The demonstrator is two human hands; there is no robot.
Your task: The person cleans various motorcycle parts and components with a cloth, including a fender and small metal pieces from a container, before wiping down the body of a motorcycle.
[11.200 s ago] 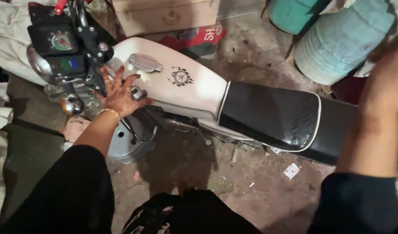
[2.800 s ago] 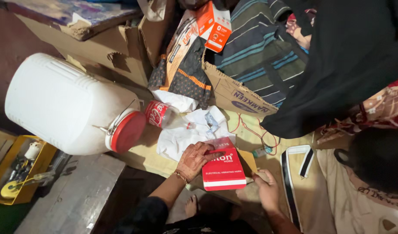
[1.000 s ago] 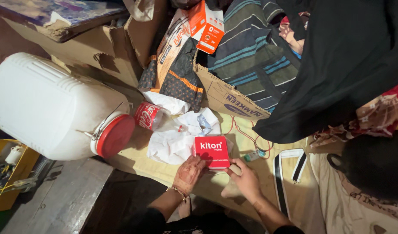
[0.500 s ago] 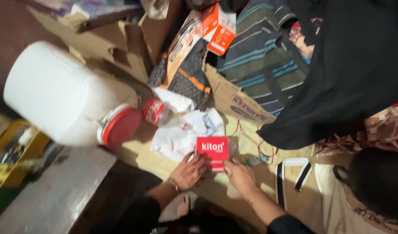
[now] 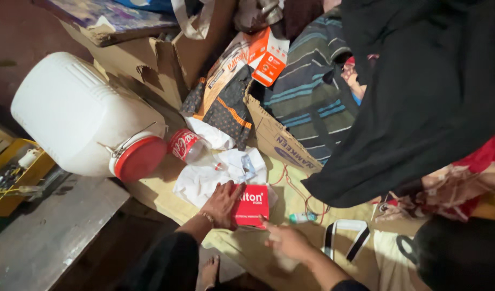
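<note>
left fingers: the left hand lies spread on the left edge of the small red box, fingers apart and pressed on it, not wrapped around.
right fingers: the right hand sits just below the box's lower right corner; blurred, so their state cannot be told.
box: flat on crumpled white paper over tan cardboard.
change: half a second ago both hands flanked it much the same; earlier a larger red box lay there, so the handling has settled on this one.
around: white jug with red lid, red can, striped cloth.
</note>
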